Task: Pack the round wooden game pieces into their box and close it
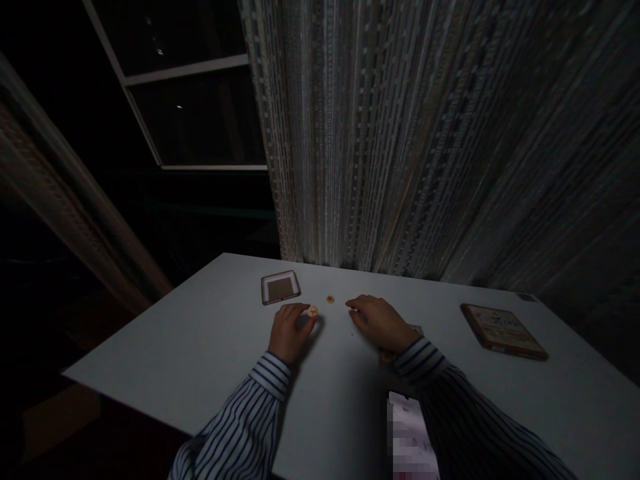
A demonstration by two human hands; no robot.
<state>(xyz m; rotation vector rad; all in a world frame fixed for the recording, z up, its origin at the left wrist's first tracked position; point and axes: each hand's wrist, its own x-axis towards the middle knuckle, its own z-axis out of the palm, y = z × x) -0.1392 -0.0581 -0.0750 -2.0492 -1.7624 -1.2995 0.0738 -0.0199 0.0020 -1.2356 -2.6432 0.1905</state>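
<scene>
My left hand (pixel 290 331) pinches a round, pale Chinese chess piece (pixel 313 311) between thumb and fingers, its marked face turned toward me. Another such disc (pixel 331 299) lies flat on the white table (pixel 210 353), between my two hands and a little farther back. My right hand (pixel 376 321) hovers low over the table to the right, fingers curved with a small gap between thumb and forefinger, and nothing shows in it. More round pieces (pixel 387 356) sit beneath my right wrist, mostly hidden by it.
A shallow open box part (pixel 281 288) stands at the back left. At the right lies a flat box with a printed lid (pixel 503 330). A lit phone (pixel 410 433) is at the front, beside my right sleeve. A curtain (pixel 350 133) hangs behind the table.
</scene>
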